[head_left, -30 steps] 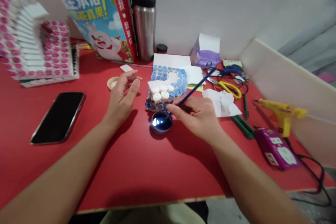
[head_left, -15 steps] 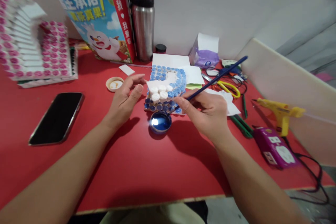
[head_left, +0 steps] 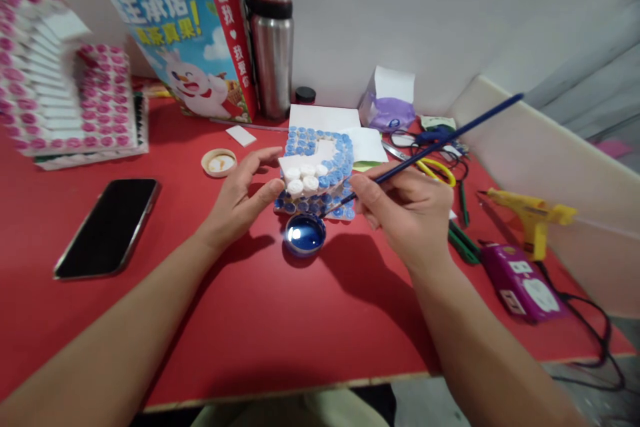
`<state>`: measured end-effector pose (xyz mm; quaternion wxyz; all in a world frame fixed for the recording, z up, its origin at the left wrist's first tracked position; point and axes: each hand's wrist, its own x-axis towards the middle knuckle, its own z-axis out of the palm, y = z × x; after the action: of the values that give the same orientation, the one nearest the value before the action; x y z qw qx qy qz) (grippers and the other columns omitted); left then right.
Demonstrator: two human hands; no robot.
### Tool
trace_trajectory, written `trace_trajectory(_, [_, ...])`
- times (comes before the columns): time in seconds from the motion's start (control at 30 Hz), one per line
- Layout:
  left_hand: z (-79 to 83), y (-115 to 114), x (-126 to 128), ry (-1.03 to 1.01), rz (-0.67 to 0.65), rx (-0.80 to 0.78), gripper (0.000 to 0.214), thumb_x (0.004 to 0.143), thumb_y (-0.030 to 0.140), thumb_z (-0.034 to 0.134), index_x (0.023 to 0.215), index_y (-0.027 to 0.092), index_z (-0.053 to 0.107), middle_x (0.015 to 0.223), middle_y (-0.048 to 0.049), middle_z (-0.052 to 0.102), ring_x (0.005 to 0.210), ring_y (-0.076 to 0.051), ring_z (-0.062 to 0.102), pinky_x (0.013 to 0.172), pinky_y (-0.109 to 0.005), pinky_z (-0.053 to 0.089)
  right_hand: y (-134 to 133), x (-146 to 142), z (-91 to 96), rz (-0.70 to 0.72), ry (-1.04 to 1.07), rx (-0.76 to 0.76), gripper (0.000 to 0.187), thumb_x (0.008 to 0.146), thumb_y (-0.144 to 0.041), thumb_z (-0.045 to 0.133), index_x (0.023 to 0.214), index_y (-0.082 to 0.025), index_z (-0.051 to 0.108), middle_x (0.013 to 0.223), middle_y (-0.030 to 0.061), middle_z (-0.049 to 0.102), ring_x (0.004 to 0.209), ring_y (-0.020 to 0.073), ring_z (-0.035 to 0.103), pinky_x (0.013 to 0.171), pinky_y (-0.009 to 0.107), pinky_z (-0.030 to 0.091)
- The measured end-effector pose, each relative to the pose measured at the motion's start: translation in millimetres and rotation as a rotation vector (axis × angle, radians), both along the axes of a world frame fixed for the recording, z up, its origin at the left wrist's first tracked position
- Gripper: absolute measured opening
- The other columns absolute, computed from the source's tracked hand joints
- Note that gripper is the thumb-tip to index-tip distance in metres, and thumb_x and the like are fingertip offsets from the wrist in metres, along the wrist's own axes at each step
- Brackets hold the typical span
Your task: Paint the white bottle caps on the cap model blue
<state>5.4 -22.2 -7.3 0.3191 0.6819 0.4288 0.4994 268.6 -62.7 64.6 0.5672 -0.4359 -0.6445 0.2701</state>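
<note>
My right hand (head_left: 407,210) pinches a long blue paintbrush (head_left: 440,141), its tip at the front right edge of a stepped model made of blue and white bottle caps (head_left: 316,170). My left hand (head_left: 239,197) is open, its thumb and fingers resting against the left side of that model. Just in front of the model stands a small round dish of blue paint (head_left: 305,235) on the red table (head_left: 280,320).
A black phone (head_left: 107,225) lies at the left. A pink cap structure (head_left: 70,100), a printed box (head_left: 185,33) and a steel flask (head_left: 270,40) stand behind. Scissors (head_left: 437,167), a yellow glue gun (head_left: 530,217), a purple device (head_left: 520,280) and a small lid (head_left: 219,161) lie around.
My right hand lifted the brush from the paint dish up to the model's front edge. My left hand moved right and came against the model's side.
</note>
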Motion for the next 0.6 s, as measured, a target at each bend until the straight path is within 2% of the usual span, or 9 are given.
trace_trajectory(0.13, [-2.0,0,0,0.017,-0.032,0.0,0.077,0.097,0.076,0.083,0.157,0.029,0.074,0.159,-0.0154,0.077,0.141,-0.042,0.073,0.127,-0.063,0.056,5,-1,-3.2,0.064,0.268,-0.103,0.036,0.098,-0.053,0.096,0.085,-0.024,0.081,0.067,-0.0014,0.077,0.042,0.0097,0.054,0.039,0.028,0.042])
trace_trajectory(0.23, [-3.5,-1,1,0.043,-0.034,0.003,0.083,0.091,0.071,0.092,0.159,0.029,0.072,0.163,-0.0164,0.075,0.142,-0.043,0.073,0.127,-0.063,0.057,8,-2,-1.3,0.024,0.342,-0.104,0.04,0.093,-0.059,0.1,0.088,-0.024,0.08,0.071,-0.001,0.079,0.043,0.01,0.057,0.038,0.027,0.044])
trace_trajectory(0.43, [-7.7,-2,5,0.067,-0.009,0.024,0.088,0.086,0.063,0.101,0.161,0.029,0.07,0.161,-0.0172,0.076,0.141,-0.042,0.074,0.124,-0.062,0.06,11,-2,-0.2,0.009,0.363,-0.018,0.034,0.099,-0.053,0.096,0.095,-0.024,0.081,0.074,-0.003,0.079,0.047,0.009,0.063,0.04,0.024,0.049])
trace_trajectory(0.6, [-8.3,-2,8,0.077,-0.015,0.046,0.083,0.087,0.055,0.1,0.159,0.026,0.069,0.157,-0.017,0.077,0.14,-0.04,0.075,0.125,-0.059,0.06,13,-6,-5.7,0.021,0.251,0.146,0.035,0.109,-0.054,0.086,0.096,-0.024,0.075,0.073,-0.0053,0.076,0.046,0.0074,0.063,0.04,0.021,0.046])
